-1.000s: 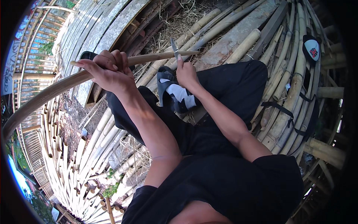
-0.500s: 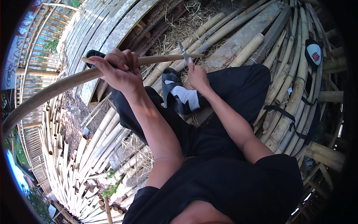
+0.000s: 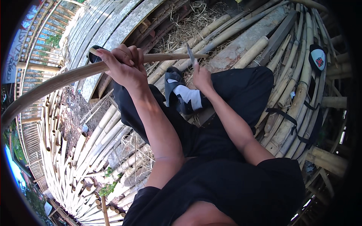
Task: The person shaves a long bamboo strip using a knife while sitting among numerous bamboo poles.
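A long brown wooden pole (image 3: 56, 87) runs from the left rim to a narrow tip right of centre. My left hand (image 3: 126, 67) is wrapped round it from below, thumb pointing left. My right hand (image 3: 203, 78) grips a knife (image 3: 190, 53) by its handle, which the fingers hide. The grey blade points up and crosses the pole close to its narrow tip; whether it touches the wood I cannot tell. Below the tip is my foot in a white sock (image 3: 187, 97) and a dark sandal (image 3: 172, 92), between my bent legs in black trousers.
Bamboo poles (image 3: 250, 52) lie under and around me, with many more stacked at lower left (image 3: 75, 177). Grey planks (image 3: 109, 28) form a deck at upper left. A dark pouch with a white patch (image 3: 318, 60) and a black strap (image 3: 288, 116) rest on bamboo at right. Dry shavings (image 3: 196, 22) litter the ground ahead.
The knife and my right hand have shifted slightly right along the pole, and the blade shows broader now. My left hand stays closed on the pole and has moved slightly right.
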Action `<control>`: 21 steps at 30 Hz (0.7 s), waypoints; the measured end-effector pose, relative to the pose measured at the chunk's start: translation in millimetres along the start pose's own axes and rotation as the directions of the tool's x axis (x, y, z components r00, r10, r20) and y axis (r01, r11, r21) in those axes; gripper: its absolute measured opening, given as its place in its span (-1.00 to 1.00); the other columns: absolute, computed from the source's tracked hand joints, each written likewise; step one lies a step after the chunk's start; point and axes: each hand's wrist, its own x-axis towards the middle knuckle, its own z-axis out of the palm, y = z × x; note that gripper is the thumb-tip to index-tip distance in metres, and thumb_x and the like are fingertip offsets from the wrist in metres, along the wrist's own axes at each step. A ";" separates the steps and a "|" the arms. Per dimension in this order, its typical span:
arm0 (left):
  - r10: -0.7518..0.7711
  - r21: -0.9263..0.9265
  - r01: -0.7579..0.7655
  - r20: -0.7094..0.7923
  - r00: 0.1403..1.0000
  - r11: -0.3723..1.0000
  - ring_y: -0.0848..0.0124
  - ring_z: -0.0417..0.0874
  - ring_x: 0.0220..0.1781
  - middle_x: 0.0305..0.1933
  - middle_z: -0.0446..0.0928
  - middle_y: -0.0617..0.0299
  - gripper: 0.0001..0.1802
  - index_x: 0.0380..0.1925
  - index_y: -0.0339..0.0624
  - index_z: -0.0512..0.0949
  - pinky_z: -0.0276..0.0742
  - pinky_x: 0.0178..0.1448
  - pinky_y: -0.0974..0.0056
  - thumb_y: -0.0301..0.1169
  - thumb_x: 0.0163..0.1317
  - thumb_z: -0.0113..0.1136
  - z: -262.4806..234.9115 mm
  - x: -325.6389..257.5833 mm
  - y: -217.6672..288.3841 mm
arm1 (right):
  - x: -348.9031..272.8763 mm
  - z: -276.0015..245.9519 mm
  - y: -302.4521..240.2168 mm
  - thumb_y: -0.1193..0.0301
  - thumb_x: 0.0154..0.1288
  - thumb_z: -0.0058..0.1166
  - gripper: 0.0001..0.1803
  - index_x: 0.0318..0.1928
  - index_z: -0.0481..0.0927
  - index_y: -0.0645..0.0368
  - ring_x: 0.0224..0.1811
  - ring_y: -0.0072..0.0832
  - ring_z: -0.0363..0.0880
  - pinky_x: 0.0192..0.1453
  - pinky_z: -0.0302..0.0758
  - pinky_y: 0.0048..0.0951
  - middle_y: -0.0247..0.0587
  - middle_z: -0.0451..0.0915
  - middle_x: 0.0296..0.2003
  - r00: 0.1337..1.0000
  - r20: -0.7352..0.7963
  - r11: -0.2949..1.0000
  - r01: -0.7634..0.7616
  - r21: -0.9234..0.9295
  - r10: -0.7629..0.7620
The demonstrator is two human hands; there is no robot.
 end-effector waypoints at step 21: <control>0.391 0.155 -0.359 -0.347 0.852 0.920 0.41 0.37 -0.60 -0.48 0.38 0.21 -0.44 -0.24 -0.23 0.46 0.25 -0.42 0.29 0.12 0.22 -0.03 -47.9 -11.2 105.7 | 6.5 28.3 26.0 -0.02 0.39 -0.41 -0.27 -0.42 0.57 0.44 -0.16 0.20 0.50 0.00 0.38 0.03 0.39 0.52 -0.38 0.999 -0.021 0.997 -0.038 -0.064 0.036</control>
